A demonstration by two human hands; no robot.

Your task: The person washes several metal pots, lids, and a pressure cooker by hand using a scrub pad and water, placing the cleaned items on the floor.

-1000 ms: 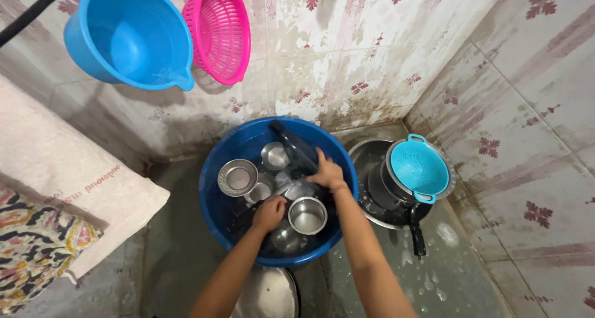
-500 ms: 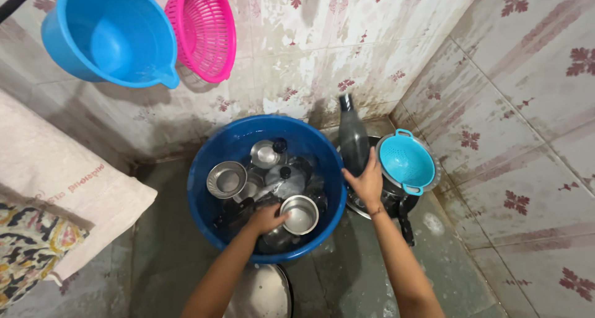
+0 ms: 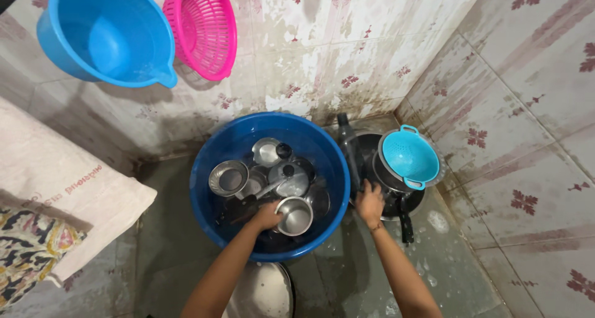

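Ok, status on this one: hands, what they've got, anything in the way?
Left hand grips steel cup in blue tub. Right hand outside tub, on dark bottle beside pan. Tub crowded with steel dishes.

Pale cloth sack (image 3: 62, 194) with red print — far left, draped, beside the floor.

A blue plastic jug (image 3: 105, 36) and a pink slotted basket (image 3: 203, 28) hang side by side on the far tiled wall (image 3: 322, 39), which is stained and printed with red flowers. At left, a pale cloth (image 3: 56, 188) lies over a patterned fabric (image 3: 28, 253). A round steel plate (image 3: 263, 290) rests on the wet floor (image 3: 155, 243) at the near edge.
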